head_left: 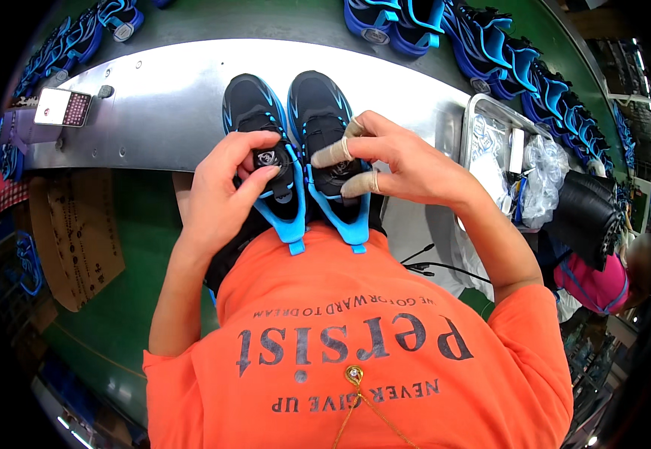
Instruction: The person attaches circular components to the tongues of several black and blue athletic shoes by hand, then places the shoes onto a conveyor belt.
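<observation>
Two black sneakers with bright blue trim stand side by side in front of me, toes pointing away and heels against my body. My left hand [224,179] pinches the tongue of the left sneaker [249,101] between thumb and fingers, beside a round emblem. On the right sneaker [316,97], my right hand [404,161] has its thumb and fingers around the tongue's upper part. Pale finger covers wrap several fingertips of that hand. Blue heel loops hang from both shoes at the near end.
The sneakers rest on a curved metal bench [176,90]. A phone [63,107] lies at its left end. At right stands a metal tray [469,123] with plastic bags. More sneakers [415,30] line a green surface beyond. A cardboard box [78,232] is lower left; a person [602,280] is at far right.
</observation>
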`<state>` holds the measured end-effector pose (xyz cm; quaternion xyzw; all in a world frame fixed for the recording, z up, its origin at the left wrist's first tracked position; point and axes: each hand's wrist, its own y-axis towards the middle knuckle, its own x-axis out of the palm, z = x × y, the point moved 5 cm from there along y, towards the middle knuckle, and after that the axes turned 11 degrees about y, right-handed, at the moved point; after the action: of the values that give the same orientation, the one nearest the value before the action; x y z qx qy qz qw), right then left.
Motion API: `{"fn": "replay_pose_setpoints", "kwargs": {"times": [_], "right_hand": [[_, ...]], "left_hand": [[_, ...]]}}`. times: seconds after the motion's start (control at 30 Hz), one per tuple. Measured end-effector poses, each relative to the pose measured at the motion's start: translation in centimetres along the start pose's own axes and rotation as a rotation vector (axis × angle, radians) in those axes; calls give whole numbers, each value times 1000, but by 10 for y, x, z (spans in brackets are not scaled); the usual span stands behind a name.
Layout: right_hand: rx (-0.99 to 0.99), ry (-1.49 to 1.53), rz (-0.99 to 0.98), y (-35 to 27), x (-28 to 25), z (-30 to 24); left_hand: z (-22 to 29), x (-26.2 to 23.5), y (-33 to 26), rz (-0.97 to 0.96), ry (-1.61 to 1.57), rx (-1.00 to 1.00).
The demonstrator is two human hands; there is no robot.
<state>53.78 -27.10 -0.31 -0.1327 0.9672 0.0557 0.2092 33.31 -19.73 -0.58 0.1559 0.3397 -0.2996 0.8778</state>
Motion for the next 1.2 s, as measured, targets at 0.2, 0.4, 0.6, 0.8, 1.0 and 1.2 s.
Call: {"fn": "replay_pose_setpoints", "kwargs": {"times": [0.2, 0.4, 0.6, 0.8, 1.0, 1.2], "right_hand": [[39, -159, 125, 2, 2, 0], [44, -152, 94, -1, 9, 3], [-112, -93, 84, 1, 1, 0], [77, -181, 165, -6, 9, 3], [-95, 25, 89, 2, 11, 4], [86, -45, 197, 0, 8, 1]], "left_hand": [[-11, 1, -2, -75, -71, -101], [14, -4, 1, 101, 194, 38], [-7, -1, 2, -79, -37, -63], [-3, 0, 2, -56, 0, -66], [-7, -1, -1, 19, 28, -60], [-20, 1, -5, -65, -191, -153]]}}
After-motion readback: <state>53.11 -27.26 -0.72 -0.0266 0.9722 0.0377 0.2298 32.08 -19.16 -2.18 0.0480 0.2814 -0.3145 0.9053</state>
